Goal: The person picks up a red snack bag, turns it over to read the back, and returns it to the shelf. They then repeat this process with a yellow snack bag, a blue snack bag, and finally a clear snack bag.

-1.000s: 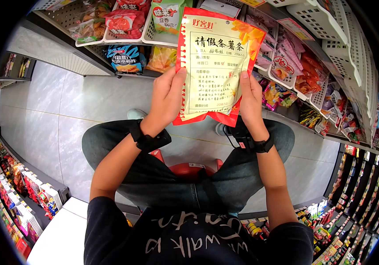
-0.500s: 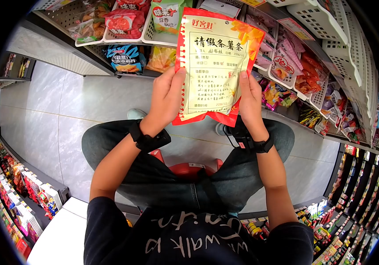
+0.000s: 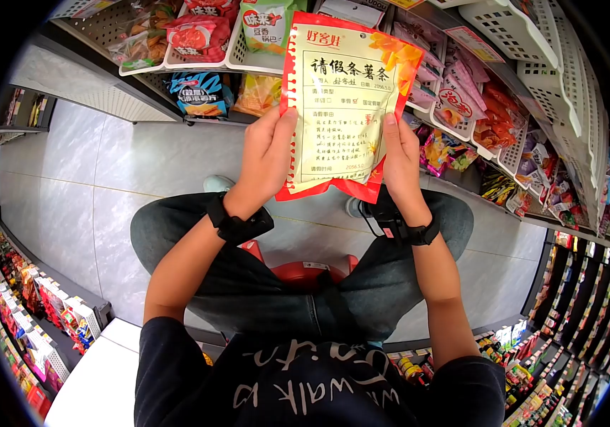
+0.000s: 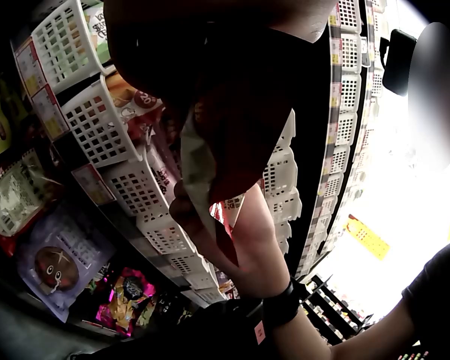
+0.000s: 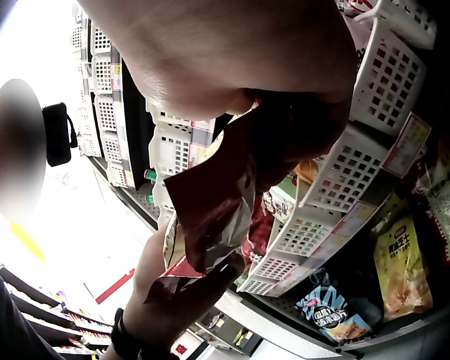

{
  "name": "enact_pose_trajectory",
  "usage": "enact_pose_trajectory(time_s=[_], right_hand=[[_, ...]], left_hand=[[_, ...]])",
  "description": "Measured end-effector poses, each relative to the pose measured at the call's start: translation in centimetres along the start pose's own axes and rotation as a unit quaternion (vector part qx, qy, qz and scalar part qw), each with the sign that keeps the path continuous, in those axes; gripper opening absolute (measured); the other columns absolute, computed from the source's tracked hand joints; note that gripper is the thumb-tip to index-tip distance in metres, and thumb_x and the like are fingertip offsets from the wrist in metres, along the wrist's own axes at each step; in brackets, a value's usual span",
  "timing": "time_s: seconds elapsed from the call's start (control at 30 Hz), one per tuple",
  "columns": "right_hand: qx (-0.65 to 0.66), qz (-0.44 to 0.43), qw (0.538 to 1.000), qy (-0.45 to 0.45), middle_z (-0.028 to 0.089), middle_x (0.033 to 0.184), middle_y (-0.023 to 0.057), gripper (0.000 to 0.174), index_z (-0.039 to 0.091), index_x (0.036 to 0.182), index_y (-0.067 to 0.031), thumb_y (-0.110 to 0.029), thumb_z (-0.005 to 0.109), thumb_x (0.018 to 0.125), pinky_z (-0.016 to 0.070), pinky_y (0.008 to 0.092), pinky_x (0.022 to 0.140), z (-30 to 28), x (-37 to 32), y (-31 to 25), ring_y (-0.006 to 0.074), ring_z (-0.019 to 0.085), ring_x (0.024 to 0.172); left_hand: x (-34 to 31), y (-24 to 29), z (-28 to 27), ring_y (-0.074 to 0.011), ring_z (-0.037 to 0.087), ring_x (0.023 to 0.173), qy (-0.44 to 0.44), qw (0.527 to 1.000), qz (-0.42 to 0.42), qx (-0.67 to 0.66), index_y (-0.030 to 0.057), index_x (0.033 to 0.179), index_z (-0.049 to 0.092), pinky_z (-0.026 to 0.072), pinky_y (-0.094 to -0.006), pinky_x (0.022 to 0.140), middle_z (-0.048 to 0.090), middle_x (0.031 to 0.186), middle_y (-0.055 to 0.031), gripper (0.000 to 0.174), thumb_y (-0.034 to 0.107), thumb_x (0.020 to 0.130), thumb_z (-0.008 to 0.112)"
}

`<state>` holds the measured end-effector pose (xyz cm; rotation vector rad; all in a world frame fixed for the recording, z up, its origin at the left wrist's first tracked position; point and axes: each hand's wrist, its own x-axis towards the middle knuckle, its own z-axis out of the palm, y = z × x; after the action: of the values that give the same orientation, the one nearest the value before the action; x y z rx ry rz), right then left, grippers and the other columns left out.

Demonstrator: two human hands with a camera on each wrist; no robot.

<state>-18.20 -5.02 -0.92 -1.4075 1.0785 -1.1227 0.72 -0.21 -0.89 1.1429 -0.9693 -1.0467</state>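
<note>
Both grips narrow: my left hand (image 3: 263, 155) and right hand (image 3: 403, 155) pinch the snack bag (image 3: 337, 107) by opposite edges; blue packet (image 3: 200, 94) beyond left grip.

Snack bag (image 3: 344, 99) – a flat, pale-yellow packet bordered in red, with black printed characters, a red brand name and orange artwork at the upper right. Its printed face is turned to the head camera, top tilted slightly rightward, lower edge creased – held by its sides between left hand (image 3: 265, 162) and right hand (image 3: 403, 160).
</note>
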Motion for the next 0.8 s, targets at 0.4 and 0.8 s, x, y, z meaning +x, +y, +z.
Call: enact_pose_trajectory(time_s=[0.4,0.8], right_hand=[[-0.009,0.001,1.0,0.005,0.061,0.089,0.0019,0.036,0.057,0.104,0.0047,-0.027,0.041,0.1,0.0419,0.0221,0.072,-0.08,0.07,0.24,0.005,0.047,0.08],[-0.024,-0.002,1.0,0.004,0.061,0.089,0.0021,0.035,0.057,0.104,0.0047,-0.026,0.041,0.1,0.0421,0.0222,0.072,-0.09,-0.02,0.12,0.005,0.047,0.079]], left_hand=[[0.05,-0.42,-0.45,-0.0048,0.051,0.073,-0.018,0.999,-0.029,0.011,-0.0058,0.101,0.056,0.0423,-0.0232,0.067,0.061,0.084,-0.0038,0.027,0.018,0.096,0.043],[0.18,-0.54,-0.13,-0.0047,0.046,0.064,0.003,1.0,0.003,0.006,-0.0075,0.093,0.056,0.0406,-0.0256,0.058,0.06,0.069,-0.0042,0.027,0.017,0.095,0.045]])
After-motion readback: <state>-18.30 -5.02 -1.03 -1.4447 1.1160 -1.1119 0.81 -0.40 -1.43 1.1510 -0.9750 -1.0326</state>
